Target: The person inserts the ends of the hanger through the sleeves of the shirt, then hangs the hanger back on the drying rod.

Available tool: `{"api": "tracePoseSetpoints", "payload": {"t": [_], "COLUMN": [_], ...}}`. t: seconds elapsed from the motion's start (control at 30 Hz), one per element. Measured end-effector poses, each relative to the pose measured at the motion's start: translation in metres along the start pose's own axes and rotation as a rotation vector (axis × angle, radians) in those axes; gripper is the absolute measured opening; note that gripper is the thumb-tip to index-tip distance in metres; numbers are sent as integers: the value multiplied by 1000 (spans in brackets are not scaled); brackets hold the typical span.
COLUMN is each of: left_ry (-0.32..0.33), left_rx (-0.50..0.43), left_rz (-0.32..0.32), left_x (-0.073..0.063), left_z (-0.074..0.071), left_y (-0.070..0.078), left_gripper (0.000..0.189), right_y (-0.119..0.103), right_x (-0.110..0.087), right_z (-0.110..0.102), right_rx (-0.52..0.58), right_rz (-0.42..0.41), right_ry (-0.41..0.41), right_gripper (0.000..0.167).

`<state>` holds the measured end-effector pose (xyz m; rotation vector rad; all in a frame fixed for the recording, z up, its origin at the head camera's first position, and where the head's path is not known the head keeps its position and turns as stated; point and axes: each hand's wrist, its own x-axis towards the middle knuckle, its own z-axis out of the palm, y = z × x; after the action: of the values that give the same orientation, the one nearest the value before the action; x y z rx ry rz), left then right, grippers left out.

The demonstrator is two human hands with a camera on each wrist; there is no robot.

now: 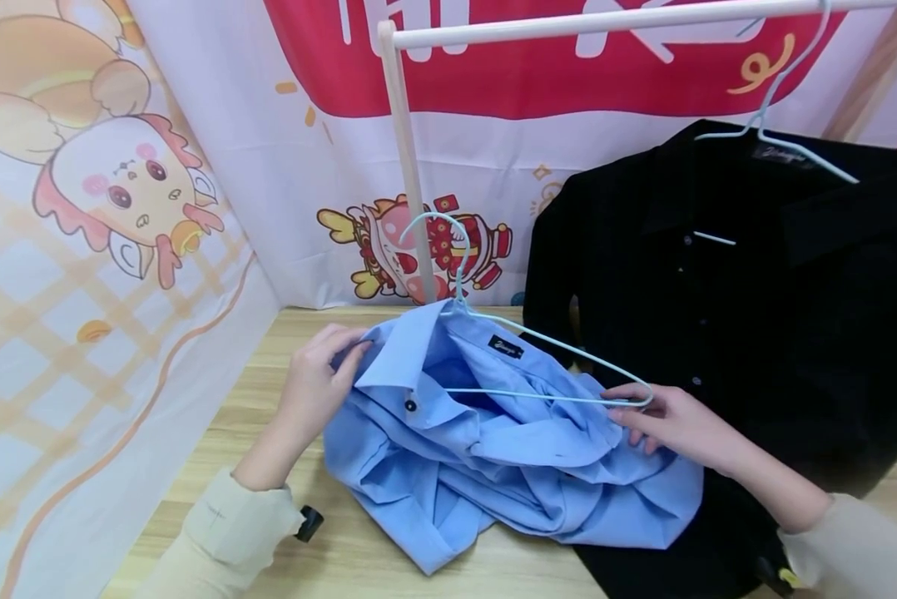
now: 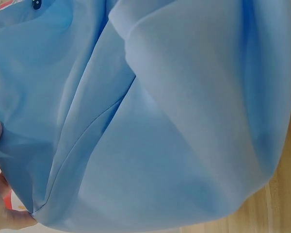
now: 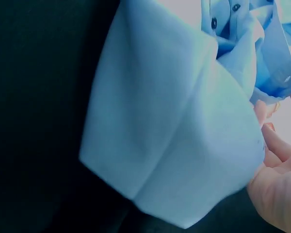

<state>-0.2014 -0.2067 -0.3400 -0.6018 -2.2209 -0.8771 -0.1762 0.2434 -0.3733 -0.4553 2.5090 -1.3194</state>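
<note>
A light blue shirt (image 1: 516, 466) lies bunched on the wooden table, its black neck label facing up. My left hand (image 1: 321, 370) pinches the shirt at the shoulder beside the collar. A pale blue wire clothes hanger (image 1: 568, 345) stands partly in the neck opening, hook upward, its left arm hidden under the cloth. With my right hand (image 1: 669, 420) I hold the hanger's bare right end, fingers right at the shirt's edge. In the left wrist view, left fingertips (image 2: 19, 219) grip the blue cloth. Right fingers (image 3: 279, 143) show beside the fabric in the right wrist view.
A black shirt (image 1: 726, 316) hangs at the right on another hanger (image 1: 785, 75) from a white rail (image 1: 568, 25). Its lower part reaches the table (image 1: 254, 424) beside the blue shirt. Printed cloth walls (image 1: 344, 158) stand behind and to the left.
</note>
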Motion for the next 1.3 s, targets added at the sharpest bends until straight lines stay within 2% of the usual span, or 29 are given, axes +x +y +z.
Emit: {"api": "tracePoseSetpoints", "payload": {"t": [0.2,0.43,0.6,0.77,0.9,1.17,1.3], "left_ry": [-4,-31,-32,-14,-3,15,23], "left_rx": [9,32,27,17,21,63,95], "left_rz": [-2,-43,-31,6,16,3,28], "left_x": [-1,3,5,3,2,2,2], "left_z": [0,1,3,4,5,5,5], "left_y": [-2,-5,-10,-15,-17,-13,-12], "left_gripper": [17,16,15,16,17,17,18], "right_y": [-10,-5,0,0,-2,-14,-18], "right_x": [6,7,8,8,4,-5,-10], "right_z": [4,-1,-6,-15,-24,-42,-52], "right_rx": [-70,-40,-6,-6,-46,-215,-283], "right_rz": [32,15,6,-17,-62,-94,-107], "right_ry": [-39,-15,11,59,113,230,291], "right_gripper": [58,48,43,38,35,31,30]}}
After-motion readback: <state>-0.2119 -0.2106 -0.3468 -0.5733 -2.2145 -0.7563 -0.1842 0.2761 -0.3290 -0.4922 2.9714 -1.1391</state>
